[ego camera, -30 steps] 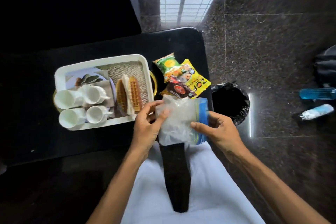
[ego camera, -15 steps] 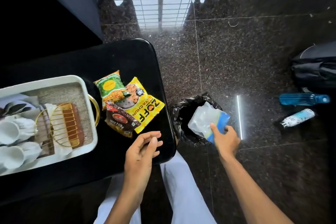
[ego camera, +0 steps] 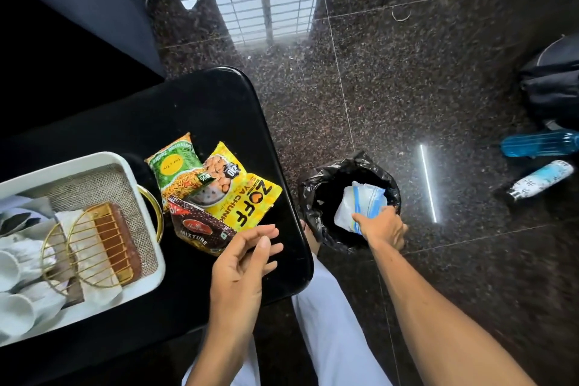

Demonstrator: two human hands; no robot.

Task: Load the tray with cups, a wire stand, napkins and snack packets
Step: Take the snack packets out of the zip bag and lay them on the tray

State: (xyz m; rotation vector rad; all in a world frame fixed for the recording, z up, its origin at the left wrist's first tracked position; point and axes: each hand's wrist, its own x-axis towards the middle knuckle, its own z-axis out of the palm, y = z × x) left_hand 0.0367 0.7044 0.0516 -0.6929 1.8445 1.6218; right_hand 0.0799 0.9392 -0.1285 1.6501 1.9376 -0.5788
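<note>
Three snack packets (ego camera: pixel 213 194) lie left of centre, just above the empty, loosely open left hand (ego camera: pixel 242 255) (the nearer one); the right hand (ego camera: pixel 380 226) grips a plastic wrapper (ego camera: pixel 357 204) over the bin (ego camera: pixel 347 200), right of centre.

I am counting three snack packets (ego camera: pixel 206 194) lying just beyond my left hand (ego camera: pixel 242 263), one wire stand (ego camera: pixel 94 247) and four white cups (ego camera: pixel 15 291) sitting in one tray (ego camera: pixel 150 283) left of it, and two bottles (ego camera: pixel 539 163) lying far beyond my right hand (ego camera: pixel 383 227).
</note>
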